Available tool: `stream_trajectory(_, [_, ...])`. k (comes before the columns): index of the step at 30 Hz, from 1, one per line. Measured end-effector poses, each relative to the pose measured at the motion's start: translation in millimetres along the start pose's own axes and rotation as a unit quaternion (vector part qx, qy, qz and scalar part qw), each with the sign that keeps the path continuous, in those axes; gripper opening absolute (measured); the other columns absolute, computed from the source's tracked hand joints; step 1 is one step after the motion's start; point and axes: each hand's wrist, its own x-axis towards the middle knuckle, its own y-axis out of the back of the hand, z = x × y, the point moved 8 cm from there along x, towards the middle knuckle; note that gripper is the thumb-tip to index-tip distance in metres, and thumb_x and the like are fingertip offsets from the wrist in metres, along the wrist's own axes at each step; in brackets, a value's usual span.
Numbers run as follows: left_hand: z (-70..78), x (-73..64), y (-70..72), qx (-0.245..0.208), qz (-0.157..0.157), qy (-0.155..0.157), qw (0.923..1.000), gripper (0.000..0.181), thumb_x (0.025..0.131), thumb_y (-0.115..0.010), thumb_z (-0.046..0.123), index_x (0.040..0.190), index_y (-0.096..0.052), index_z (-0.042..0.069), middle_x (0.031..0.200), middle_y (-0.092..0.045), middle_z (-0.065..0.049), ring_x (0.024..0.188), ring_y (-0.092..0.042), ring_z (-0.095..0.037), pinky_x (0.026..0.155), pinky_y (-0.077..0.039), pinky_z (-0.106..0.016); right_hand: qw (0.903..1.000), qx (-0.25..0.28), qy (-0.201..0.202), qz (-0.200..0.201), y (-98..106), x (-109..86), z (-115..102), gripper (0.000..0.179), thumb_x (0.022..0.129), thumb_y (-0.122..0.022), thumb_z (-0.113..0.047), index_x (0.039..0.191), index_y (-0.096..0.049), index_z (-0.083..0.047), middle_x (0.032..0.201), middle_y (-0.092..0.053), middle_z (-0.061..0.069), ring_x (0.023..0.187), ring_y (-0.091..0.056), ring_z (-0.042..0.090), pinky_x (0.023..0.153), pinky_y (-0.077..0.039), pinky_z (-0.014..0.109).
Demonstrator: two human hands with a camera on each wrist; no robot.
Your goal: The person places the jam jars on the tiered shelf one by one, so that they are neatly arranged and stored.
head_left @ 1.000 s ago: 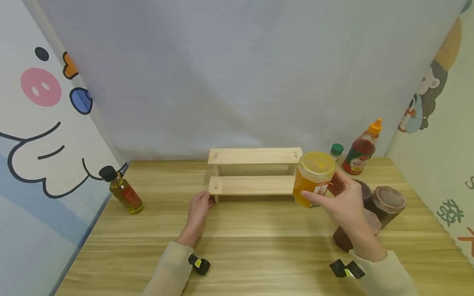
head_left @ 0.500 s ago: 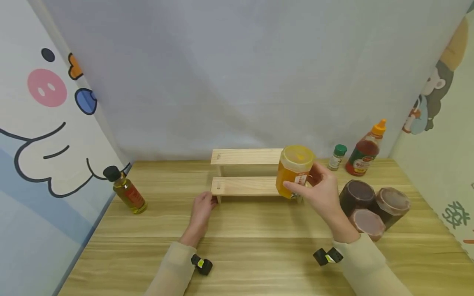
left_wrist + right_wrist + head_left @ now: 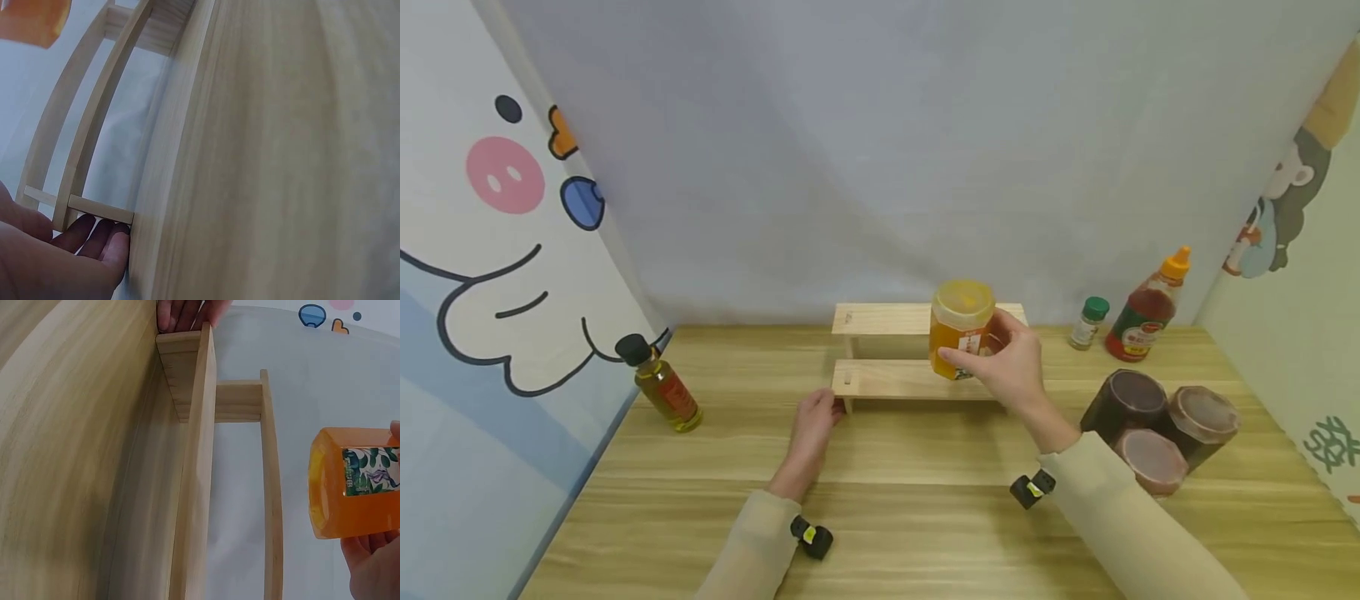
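Note:
In the head view my right hand [image 3: 1011,367] grips a honey jar [image 3: 958,333] with a yellow lid, thumb on its front. The jar is upright in the air above a two-tier wooden shelf [image 3: 887,379]. From the right wrist view, the jar's flowered label [image 3: 372,470] and base stand apart from the boards. My left hand [image 3: 812,421] holds the shelf's left end. Up close, its fingers [image 3: 112,250] touch the outer side of the end leg [image 3: 100,209], with the thumb beside the lower board's end.
An oil bottle [image 3: 667,387] stands at the left. Toward the right are a green-capped spice bottle [image 3: 1086,327], a red sauce bottle [image 3: 1142,317] and three dark jars [image 3: 1123,404] grouped together. A grey backdrop [image 3: 880,167] rises behind the shelf.
My right hand has carried the honey jar leftward and slightly up, from the shelf's right end to above its middle. The left hand stays at the left end. The view has shifted slightly.

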Motion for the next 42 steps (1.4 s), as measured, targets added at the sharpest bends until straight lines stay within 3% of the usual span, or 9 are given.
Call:
stream_trajectory(4, [2.9,1.0,-0.2,0.005,0.004,-0.005,1.0000,0.026,0.102,-0.034,0.010,0.077,-0.037,0.005,0.103,-0.047,-0.014,0.100,-0.048,-0.026,0.096,-0.046,-0.040,0.9998,0.017,0.004,0.009,-11,14.4,12,0.057,0.070,-0.083,0.001,0.121,-0.058,0.005,0.110,-0.061,0.017,0.099,-0.058,0.026,0.089,-0.051,0.039])
stream_trajectory(9, [2.3,1.7,-0.7,0.011,0.000,-0.008,0.9999,0.026,0.103,-0.033,0.011,0.079,-0.040,0.002,0.106,-0.048,-0.016,0.102,-0.049,-0.028,0.097,-0.045,-0.041,0.9993,0.027,-0.012,0.023,-25,36.2,40,0.059,0.070,-0.086,-0.011,0.121,-0.059,-0.002,0.112,-0.061,0.011,0.102,-0.057,0.023,0.090,-0.051,0.040])
stream_trajectory(15, [-2.4,0.8,0.9,0.007,-0.002,-0.009,0.9999,0.026,0.103,-0.034,0.011,0.078,-0.040,0.004,0.101,-0.047,-0.014,0.100,-0.049,-0.029,0.098,-0.044,-0.042,0.9990,0.016,-0.037,0.020,-45,51.9,54,0.062,0.068,-0.088,-0.020,0.122,-0.059,-0.007,0.110,-0.061,0.006,0.101,-0.058,0.020,0.086,-0.053,0.034])
stream_trajectory(21, [-4.7,0.4,1.5,0.003,-0.002,-0.015,0.9999,0.032,0.103,-0.034,0.010,0.071,-0.031,0.009,0.082,-0.035,-0.007,0.085,-0.044,-0.026,0.095,-0.046,-0.043,0.9991,-0.001,-0.040,0.013,-65,63.7,58,0.062,0.069,-0.088,-0.021,0.122,-0.059,-0.006,0.107,-0.060,0.005,0.100,-0.059,0.020,0.083,-0.054,0.034])
stream_trajectory(42, [-1.6,0.0,2.6,0.012,0.011,-0.019,0.9997,0.028,0.103,-0.037,0.013,0.078,-0.043,0.004,0.094,-0.046,-0.010,0.097,-0.051,-0.027,0.096,-0.046,-0.042,0.9991,-0.023,-0.034,0.002,-93,85.8,60,0.060,0.071,-0.086,-0.024,0.119,-0.057,-0.005,0.107,-0.062,0.006,0.097,-0.059,0.021,0.083,-0.053,0.036])
